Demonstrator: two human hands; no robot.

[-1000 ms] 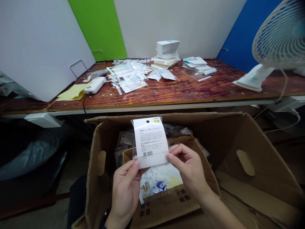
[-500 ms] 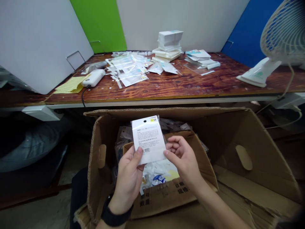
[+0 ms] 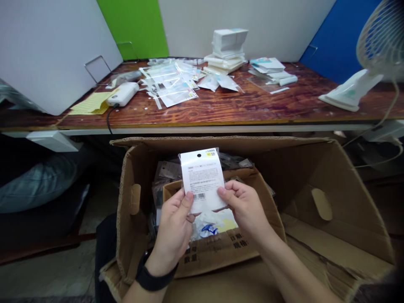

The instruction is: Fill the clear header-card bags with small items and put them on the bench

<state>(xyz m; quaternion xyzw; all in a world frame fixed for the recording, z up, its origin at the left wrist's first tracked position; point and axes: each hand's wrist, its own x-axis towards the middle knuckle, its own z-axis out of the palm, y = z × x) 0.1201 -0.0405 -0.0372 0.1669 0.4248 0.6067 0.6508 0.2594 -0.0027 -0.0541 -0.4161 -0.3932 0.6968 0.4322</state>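
- Presently, a white printed packet [image 3: 203, 179] is being held between both hands near the middle of the frame, lying up and right of the left hand [image 3: 176, 219], up and left of the right hand [image 3: 245, 203].
- Its long axis is running up the frame, the top end leaning slightly left; a punched hole [image 3: 199, 155] is showing at the far end, a barcode [image 3: 200, 196] at the near end beside the left thumb.
- The left hand is gripping the near left corner, thumb pressing on the printed face, fingers curling underneath.
- The right hand is gripping the near right edge, its thumb lying on the face too and its fingers bending behind, tips partly hidden.
- Neither hand is lying nearer: both are touching the packet, at opposite sides of its lower end.
- Below it in the frame, an inner box [image 3: 217, 250] is holding white pieces [image 3: 214, 218] and a blue-printed wrapper [image 3: 208, 230], while a larger cardboard box [image 3: 299, 176] is surrounding that one.
- Toward the top of the frame, clear sleeves [image 3: 172, 82] and a stack of white cards [image 3: 229, 43] are resting on the tabletop [image 3: 227, 109], well apart from the hands.
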